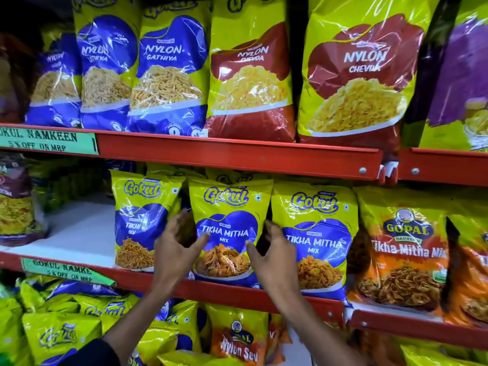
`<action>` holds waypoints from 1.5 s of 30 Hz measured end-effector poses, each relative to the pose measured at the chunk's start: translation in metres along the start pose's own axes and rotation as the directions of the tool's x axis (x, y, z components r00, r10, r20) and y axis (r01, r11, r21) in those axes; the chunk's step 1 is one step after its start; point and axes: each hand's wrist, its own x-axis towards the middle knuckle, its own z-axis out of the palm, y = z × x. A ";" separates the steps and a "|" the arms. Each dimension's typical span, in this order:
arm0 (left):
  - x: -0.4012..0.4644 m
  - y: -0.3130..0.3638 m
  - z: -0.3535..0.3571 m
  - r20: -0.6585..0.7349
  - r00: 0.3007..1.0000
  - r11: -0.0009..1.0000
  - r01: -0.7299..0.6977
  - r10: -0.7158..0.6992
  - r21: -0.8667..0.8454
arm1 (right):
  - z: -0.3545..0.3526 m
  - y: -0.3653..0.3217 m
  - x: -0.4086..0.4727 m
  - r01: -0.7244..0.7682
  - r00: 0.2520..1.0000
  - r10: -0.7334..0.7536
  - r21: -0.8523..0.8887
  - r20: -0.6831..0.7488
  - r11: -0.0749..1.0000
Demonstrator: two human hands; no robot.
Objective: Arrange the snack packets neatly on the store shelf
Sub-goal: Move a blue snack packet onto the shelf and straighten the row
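A yellow and blue Gokul Tikha Mitha Mix packet [229, 207] stands upright on the middle red shelf [211, 289]. My left hand [175, 249] grips its left edge, thumb on the front, fingers reaching behind. My right hand [274, 252] grips its right edge, fingers in the gap beside a second Tikha Mitha Mix packet [314, 233]. A Gokul Tikhi Sev packet [140, 207] stands just left of my left hand.
Left of the Tikhi Sev packet lies bare white shelf floor [76, 231]. Orange Gopal packets [401, 247] fill the right side. Large Nylon Gathiya [169, 70] and Nylon Chevda packets [361, 75] line the upper shelf. Loose yellow packets [58, 331] lie piled on the bottom shelf.
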 end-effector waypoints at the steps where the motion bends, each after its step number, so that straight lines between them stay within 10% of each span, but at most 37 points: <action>1: 0.004 0.010 -0.002 -0.072 0.988 0.985 -0.131 0.140 0.110 | -0.008 -0.007 0.001 0.091 0.994 -0.094 -0.052 -0.060 0.994; 5: 0.042 0.043 0.004 0.017 0.848 0.775 -0.492 0.530 0.395 | -0.023 -0.049 0.032 0.360 0.885 -0.437 -0.362 -0.159 0.860; 12: 0.094 0.063 0.016 0.328 0.883 0.498 -0.462 0.336 0.733 | -0.031 -0.074 0.102 0.314 0.945 -0.166 -0.638 0.282 0.703; 18: 0.101 0.067 0.021 0.282 0.877 0.516 -0.461 0.389 0.722 | -0.030 -0.073 0.108 0.233 0.968 -0.117 -0.619 0.223 0.750; 25: 0.024 0.009 0.016 0.213 0.733 0.549 -0.640 0.646 0.538 | 0.008 -0.012 0.036 0.534 0.804 -0.591 -0.507 0.057 0.677; 33: 0.002 -0.040 0.029 0.433 0.784 0.476 -0.617 0.445 0.627 | 0.048 0.031 0.016 0.536 0.832 -0.501 -0.572 0.237 0.621; 45: -0.024 -0.020 0.051 0.464 0.775 0.404 -0.623 0.429 0.669 | -0.009 0.063 0.012 0.362 0.895 -0.441 -0.681 0.063 0.636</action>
